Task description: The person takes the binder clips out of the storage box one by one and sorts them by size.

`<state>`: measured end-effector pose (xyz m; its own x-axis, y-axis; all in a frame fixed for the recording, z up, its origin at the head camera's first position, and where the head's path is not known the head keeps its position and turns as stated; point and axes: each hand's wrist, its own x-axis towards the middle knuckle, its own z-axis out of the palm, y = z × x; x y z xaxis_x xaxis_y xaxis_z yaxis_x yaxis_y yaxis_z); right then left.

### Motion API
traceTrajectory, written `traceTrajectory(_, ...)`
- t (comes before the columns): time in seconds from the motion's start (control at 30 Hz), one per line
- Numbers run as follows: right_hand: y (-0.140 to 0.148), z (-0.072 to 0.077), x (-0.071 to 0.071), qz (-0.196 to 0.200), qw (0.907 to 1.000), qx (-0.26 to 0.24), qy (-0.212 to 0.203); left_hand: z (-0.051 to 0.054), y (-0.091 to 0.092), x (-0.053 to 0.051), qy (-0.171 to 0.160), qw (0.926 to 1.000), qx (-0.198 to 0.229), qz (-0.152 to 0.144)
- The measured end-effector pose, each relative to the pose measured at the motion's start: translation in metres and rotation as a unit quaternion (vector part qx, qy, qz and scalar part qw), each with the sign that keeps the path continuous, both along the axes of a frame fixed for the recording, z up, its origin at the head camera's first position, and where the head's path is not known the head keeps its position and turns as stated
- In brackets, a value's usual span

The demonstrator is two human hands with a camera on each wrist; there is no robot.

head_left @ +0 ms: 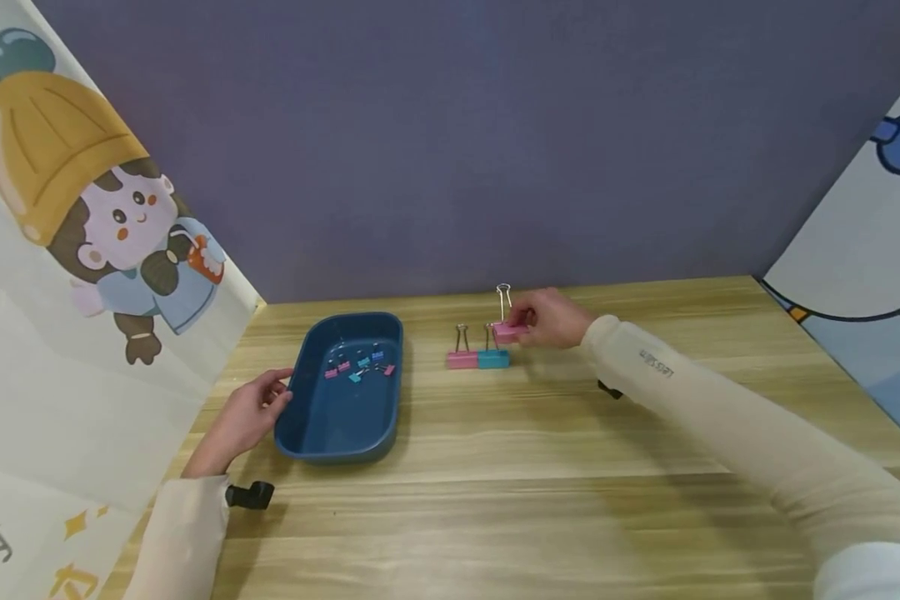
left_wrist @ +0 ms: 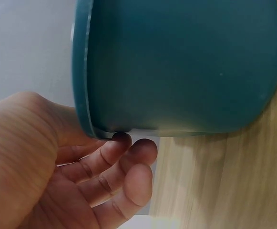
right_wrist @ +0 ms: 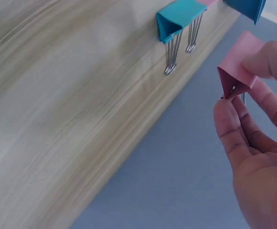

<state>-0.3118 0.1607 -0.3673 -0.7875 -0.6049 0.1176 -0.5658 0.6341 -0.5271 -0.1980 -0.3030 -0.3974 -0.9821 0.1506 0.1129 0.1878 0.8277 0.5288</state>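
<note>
My right hand (head_left: 553, 318) pinches a pink binder clip (right_wrist: 239, 64) between thumb and fingertips, above the table and near the back wall. One wire handle of this clip points upward in the head view. Close by on the table stand a teal binder clip (head_left: 493, 359) and another pink binder clip (head_left: 462, 360), side by side with their handles up. At the left, my left hand (head_left: 247, 417) holds the rim of a dark blue plastic tray (head_left: 337, 457); its thumb is partly hidden behind the rim in the left wrist view (left_wrist: 83, 86).
Inside the tray lie several small pink, teal and blue binder clips (head_left: 362, 363). A grey-blue wall (head_left: 480, 150) rises behind the wooden table (head_left: 450, 533). Printed cartoon panels flank the table on the left (head_left: 120, 217) and right (head_left: 862, 250).
</note>
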Motion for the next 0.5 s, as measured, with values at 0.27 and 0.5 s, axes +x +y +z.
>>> traceTrajectory(0.27,0.023,-0.015,-0.004,0.002,0.9998,-0.019,0.003,0.000,0.000,0.001,0.005,0.9999,-0.003,-0.009)
traceTrajectory(0.5,0.034,-0.028,-0.001,-0.025,0.9994,0.008,-0.021,0.000,0.001,0.002,0.004,1.0000,-0.002,-0.007)
